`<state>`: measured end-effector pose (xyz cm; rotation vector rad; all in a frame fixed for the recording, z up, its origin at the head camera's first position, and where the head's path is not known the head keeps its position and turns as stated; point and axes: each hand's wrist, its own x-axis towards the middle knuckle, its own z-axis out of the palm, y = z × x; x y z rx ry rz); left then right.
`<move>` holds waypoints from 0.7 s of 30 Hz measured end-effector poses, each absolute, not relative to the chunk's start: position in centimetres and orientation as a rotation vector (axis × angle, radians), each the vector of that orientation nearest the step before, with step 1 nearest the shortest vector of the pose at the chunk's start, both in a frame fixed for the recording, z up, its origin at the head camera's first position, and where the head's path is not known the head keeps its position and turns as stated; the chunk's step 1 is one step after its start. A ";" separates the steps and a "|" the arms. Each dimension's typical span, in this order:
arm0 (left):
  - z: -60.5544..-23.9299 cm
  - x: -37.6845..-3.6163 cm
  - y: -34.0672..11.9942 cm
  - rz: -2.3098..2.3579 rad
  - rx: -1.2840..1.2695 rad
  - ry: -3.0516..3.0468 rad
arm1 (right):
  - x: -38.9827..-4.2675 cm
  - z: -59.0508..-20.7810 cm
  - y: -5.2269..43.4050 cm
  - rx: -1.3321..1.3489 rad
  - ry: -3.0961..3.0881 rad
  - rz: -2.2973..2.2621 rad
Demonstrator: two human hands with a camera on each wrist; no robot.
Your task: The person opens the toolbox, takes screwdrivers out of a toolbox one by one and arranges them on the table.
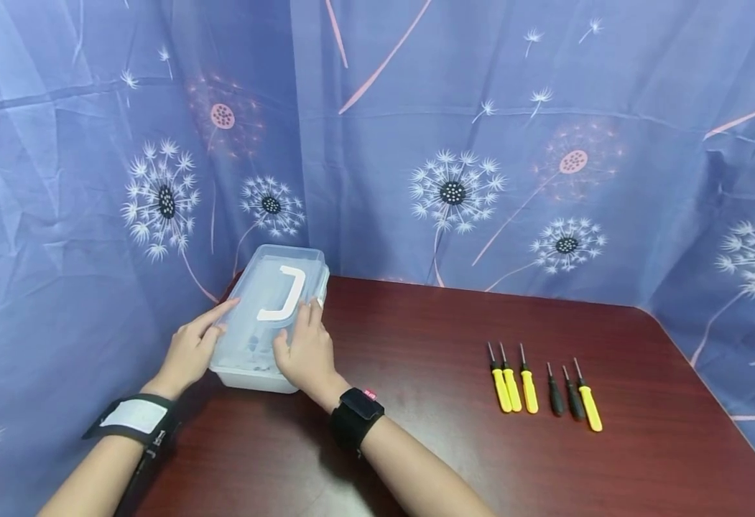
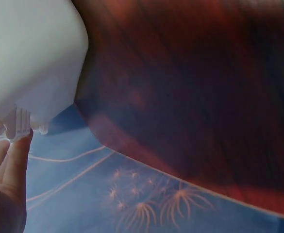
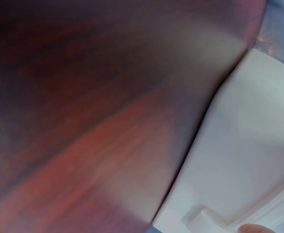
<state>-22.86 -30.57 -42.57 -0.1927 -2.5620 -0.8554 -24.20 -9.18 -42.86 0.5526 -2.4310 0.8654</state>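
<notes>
Left hand (image 1: 191, 350) is resting against the left edge of the translucent plastic box (image 1: 267, 316), fingers extended along the lid rim, not curled around anything. The box is sitting at the far left of the dark red table (image 1: 416, 431), against the blue dandelion-print cloth (image 1: 480, 143), white handle (image 1: 283, 293) lying flat on its lid. Right hand (image 1: 306, 353) is lying on the lid's near right part, fingers straight, pressing down. Further right, six screwdrivers (image 1: 542, 388) are lying in a row, well apart from the box.
</notes>
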 end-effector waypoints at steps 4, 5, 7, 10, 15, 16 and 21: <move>-42.4 -22.8 -31.0 -0.855 -0.187 -2.579 | -24.2 -42.7 -9.6 0.554 -2.439 0.845; -42.3 -22.8 -31.1 -0.857 -0.185 -2.583 | -24.2 -42.7 -9.7 0.559 -2.444 0.842; -42.1 -22.7 -31.2 -0.858 -0.190 -2.599 | -24.2 -42.4 -9.7 0.562 -2.466 0.846; -41.8 -22.8 -31.2 -0.896 -0.196 -2.641 | -24.2 -42.0 -9.3 0.586 -2.540 0.938; -40.7 -22.3 -30.8 -1.037 -0.146 -2.758 | -24.4 -41.7 -7.2 0.677 -2.699 1.147; -40.3 -22.2 -30.5 -1.049 -0.128 -2.772 | -24.5 -41.6 -6.6 0.696 -2.717 1.148; -38.0 -22.3 -26.9 -0.869 -0.099 -2.699 | -25.7 -41.5 -2.0 0.720 -2.761 0.925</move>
